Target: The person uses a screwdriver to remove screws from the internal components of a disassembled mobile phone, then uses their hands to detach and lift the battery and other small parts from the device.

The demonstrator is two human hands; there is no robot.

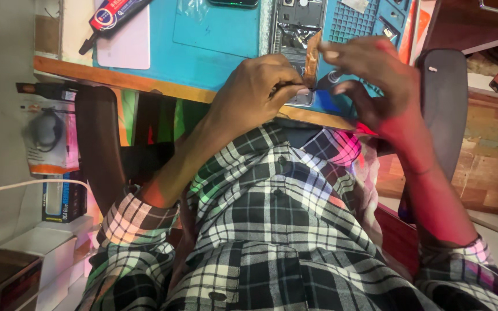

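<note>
Landmark: blue silicone repair mat point(203, 52) on the wooden bench edge.
Left hand point(257, 92): over the mat's near edge, fingers curled, fingertips pinching the lower end of a thin copper-brown flexible strip point(312, 57).
Right hand point(376, 78): just beside the left, fingers loosely spread, thumb and forefinger touching the strip's upper part.
Strip: upright, above an opened dark phone chassis point(295, 29) lying on the mat.
Far-left of mat: black-and-red adhesive tube point(113, 17).
</note>
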